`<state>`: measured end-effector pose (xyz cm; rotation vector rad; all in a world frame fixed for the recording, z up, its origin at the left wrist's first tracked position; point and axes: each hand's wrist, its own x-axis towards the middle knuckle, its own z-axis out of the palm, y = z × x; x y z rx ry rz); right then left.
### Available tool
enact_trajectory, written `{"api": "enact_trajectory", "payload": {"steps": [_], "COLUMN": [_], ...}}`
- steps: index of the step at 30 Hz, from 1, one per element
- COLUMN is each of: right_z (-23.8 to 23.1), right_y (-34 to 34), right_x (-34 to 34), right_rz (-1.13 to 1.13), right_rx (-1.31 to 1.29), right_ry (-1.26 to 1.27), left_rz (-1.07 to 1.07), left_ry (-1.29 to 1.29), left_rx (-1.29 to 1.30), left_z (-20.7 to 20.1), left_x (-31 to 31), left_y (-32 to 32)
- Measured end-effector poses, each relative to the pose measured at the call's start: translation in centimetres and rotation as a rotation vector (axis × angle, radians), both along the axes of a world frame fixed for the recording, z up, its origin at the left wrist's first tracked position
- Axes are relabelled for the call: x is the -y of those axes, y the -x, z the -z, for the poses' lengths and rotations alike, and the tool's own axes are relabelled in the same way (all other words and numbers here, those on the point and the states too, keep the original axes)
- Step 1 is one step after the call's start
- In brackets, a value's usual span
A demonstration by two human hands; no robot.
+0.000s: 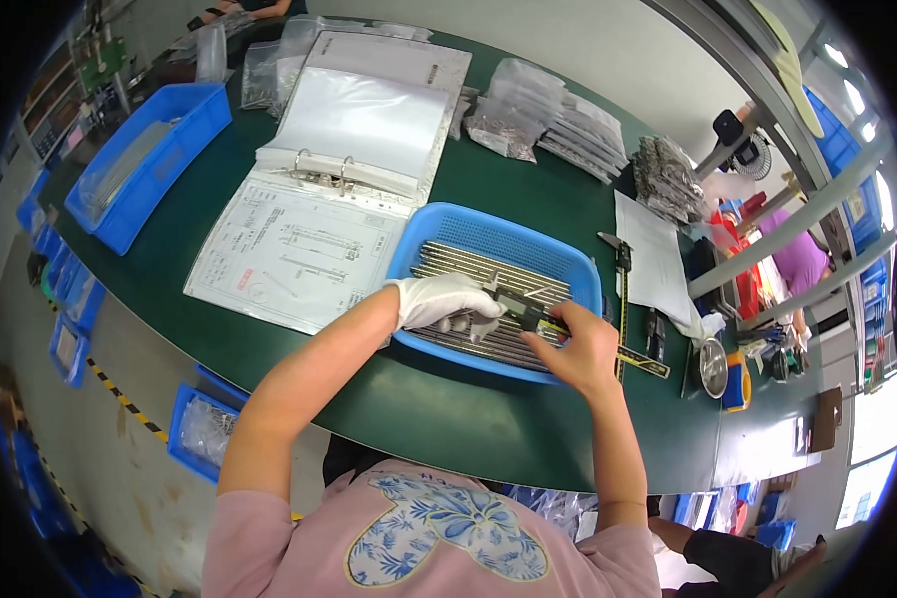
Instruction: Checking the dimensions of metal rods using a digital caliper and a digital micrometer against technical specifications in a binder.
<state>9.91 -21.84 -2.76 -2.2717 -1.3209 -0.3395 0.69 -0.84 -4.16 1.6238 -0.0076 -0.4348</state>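
Observation:
A light-blue plastic basket (565, 247) with a perforated wall stands on the green table, filled with thin metal rods (478, 263) lying side by side. Over the rods, my left hand (450, 303) wears a white glove, its fingers curled closed. Whatever those fingers hold is hidden. My bare right hand (586, 346) grips a digital caliper (530, 317) from its right side. The caliper's jaws reach up to the gloved fingertips, above the middle of the basket.
Behind the basket's left side lies an open ring binder (299, 244) with drawings. A long blue bin (159, 164) stands far left. Bagged parts (580, 135) are piled at the back. Right of the basket are another caliper (620, 257), a paper sheet (653, 249) and a metal bowl (711, 367).

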Motion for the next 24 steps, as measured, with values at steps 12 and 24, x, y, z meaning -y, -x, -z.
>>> {"api": "enact_trajectory", "payload": {"steps": [12, 24], "right_z": [1.3, 2.1], "right_y": [0.1, -0.2], "right_x": [-0.2, 0.4], "right_rz": [0.039, 0.201], "right_rx": [-0.078, -0.091], "right_ry": [0.053, -0.033], "left_rz": [-0.137, -0.561], "left_ry": [-0.097, 0.021], "left_rx": [-0.124, -0.023], "left_z": [0.5, 1.4], "left_x": [0.3, 0.2], "left_y": [-0.7, -0.9]}}
